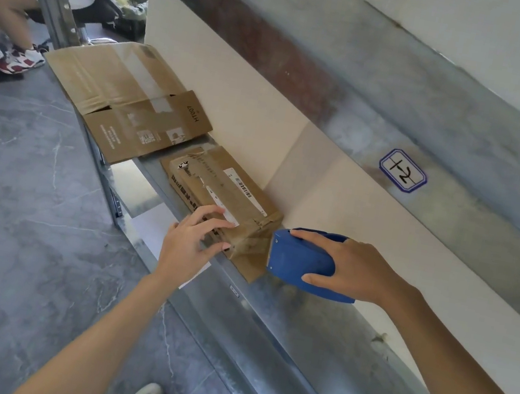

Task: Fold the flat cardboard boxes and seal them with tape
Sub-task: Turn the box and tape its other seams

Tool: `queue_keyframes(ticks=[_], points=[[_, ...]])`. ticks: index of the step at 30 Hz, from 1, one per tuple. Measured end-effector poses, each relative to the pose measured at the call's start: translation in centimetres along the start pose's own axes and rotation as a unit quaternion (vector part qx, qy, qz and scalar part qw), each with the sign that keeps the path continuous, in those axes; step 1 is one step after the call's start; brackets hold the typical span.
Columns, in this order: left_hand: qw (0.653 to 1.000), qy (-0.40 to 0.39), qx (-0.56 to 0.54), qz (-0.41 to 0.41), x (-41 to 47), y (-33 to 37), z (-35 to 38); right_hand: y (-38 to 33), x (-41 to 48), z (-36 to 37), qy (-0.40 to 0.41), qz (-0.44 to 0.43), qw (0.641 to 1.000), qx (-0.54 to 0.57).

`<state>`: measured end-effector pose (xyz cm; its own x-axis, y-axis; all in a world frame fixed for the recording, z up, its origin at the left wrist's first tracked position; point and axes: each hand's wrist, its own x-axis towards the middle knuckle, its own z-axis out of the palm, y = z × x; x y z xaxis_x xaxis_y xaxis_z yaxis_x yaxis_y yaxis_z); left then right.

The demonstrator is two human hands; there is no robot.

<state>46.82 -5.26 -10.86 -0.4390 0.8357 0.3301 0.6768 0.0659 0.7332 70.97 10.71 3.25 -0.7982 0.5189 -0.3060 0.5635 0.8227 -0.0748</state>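
Note:
A small folded cardboard box (218, 189) with white labels and clear tape lies on a white shelf board (336, 210). My left hand (190, 240) rests on the box's near end, fingers spread over its top and front edge. My right hand (353, 270) grips a blue tape dispenser (301, 261), whose front end sits against the box's right end, where tape wraps the corner. A flat, unfolded cardboard box (123, 96) lies further left on the same shelf, partly over the shelf's edge.
A metal shelf beam (262, 336) runs along the front of the board, and an upper beam with a blue-bordered label (402, 170) crosses above. Grey marble-pattern floor (7, 204) lies to the left. Another person's legs and sneakers (15, 60) are at far left.

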Motion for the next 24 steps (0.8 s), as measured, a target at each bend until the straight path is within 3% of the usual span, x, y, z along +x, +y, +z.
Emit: queue_keyframes(ticks=[7,12,17,24], points=[[0.996,-0.007,0.055,0.068,2.4,-1.4,-1.1,0.1,0.3,-0.1,-0.013,0.010,1.000,0.006],[0.991,-0.081,0.013,0.104,4.3,-2.2,-2.0,0.1,0.3,-0.1,-0.016,0.011,1.000,0.005],[0.988,-0.129,-0.026,0.084,4.1,-2.8,-2.1,-0.2,0.2,0.0,-0.011,0.016,1.000,-0.004],[0.992,-0.099,-0.049,0.055,4.2,-2.4,-1.4,-0.6,-0.2,-0.3,-0.018,0.031,0.999,0.009]])
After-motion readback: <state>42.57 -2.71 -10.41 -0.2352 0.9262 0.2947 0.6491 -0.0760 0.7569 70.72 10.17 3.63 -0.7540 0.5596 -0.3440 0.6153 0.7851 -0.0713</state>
